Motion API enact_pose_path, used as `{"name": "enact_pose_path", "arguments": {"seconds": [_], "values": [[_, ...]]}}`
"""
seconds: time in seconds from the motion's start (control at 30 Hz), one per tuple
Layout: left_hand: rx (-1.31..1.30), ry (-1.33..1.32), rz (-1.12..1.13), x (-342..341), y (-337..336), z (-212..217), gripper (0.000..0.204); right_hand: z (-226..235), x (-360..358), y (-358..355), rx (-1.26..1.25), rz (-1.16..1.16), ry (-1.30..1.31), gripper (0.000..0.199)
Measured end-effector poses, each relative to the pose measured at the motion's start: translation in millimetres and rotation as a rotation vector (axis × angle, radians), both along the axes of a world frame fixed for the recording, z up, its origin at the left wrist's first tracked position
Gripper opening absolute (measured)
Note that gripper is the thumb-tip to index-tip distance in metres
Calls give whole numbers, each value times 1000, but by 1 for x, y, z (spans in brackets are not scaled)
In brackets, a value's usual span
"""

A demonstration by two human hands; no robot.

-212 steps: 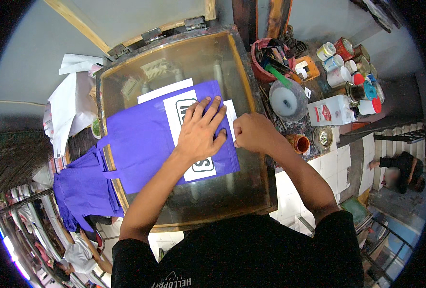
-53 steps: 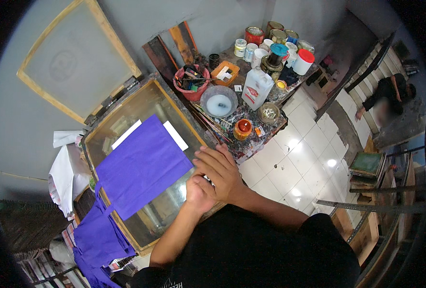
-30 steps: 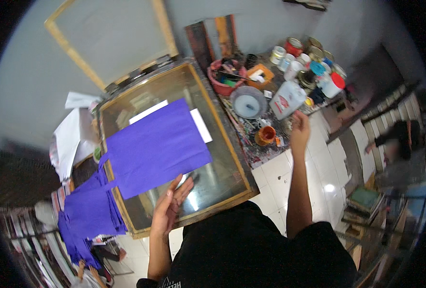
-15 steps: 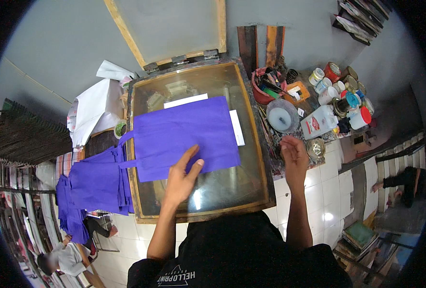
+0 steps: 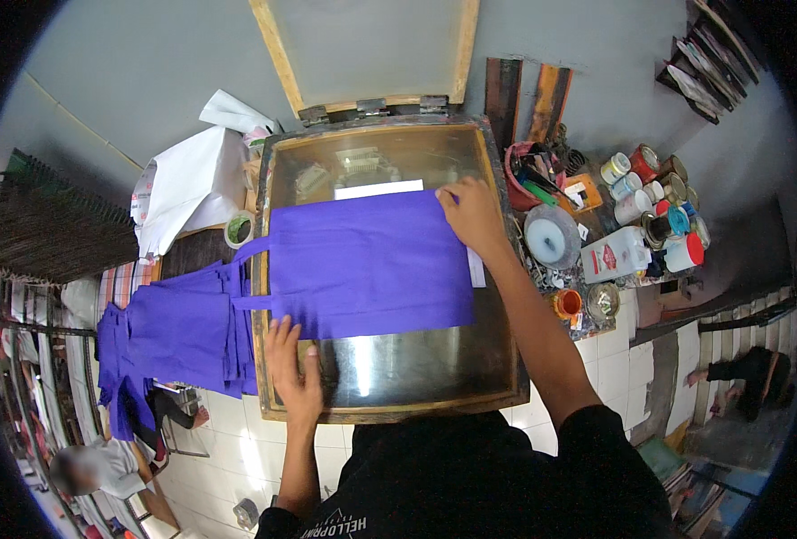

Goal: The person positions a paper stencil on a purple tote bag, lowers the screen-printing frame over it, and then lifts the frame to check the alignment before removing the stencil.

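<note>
A flat purple fabric tote bag (image 5: 371, 260) lies on the glass-topped table (image 5: 416, 377), its two handles pointing left. My right hand (image 5: 475, 216) pinches the bag's far right corner between thumb and fingers. Close to the bag's near left corner, my left hand (image 5: 295, 373) is open with its fingers apart, fingertips at the cloth's edge. White guide strips stick out from under the bag: one strip (image 5: 380, 189) along the far side, another strip (image 5: 477, 269) along the right.
A stack of purple bags (image 5: 183, 328) hangs over the left side. The raised wooden-framed screen (image 5: 371, 54) is hinged behind the table. On the right stand a grey tub (image 5: 551, 235), an orange jar (image 5: 566, 304), a white jug (image 5: 614, 254) and several paint pots. A person (image 5: 102, 467) sits lower left.
My right hand has moved from beside the tub to the bag's far right corner and taken hold there. My left hand has slid left, off the bag's middle. The view has shifted slightly.
</note>
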State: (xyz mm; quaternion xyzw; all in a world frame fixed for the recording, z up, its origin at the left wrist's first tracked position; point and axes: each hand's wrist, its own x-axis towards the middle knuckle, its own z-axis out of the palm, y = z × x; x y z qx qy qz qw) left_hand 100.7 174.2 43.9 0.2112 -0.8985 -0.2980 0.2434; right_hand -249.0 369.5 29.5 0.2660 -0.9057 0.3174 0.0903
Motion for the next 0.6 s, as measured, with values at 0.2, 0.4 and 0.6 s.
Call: {"name": "enact_pose_path", "arguments": {"seconds": [0.2, 0.4, 0.6], "values": [[-59, -71, 131, 46, -45, -30, 42, -9, -38, -58, 325, -141, -35, 28], [5, -69, 86, 44, -48, -29, 44, -1, -49, -82, 237, -252, -302, 36], [36, -58, 78, 50, -58, -31, 44, 90, -37, -127, -218, -57, -383, 37]]}}
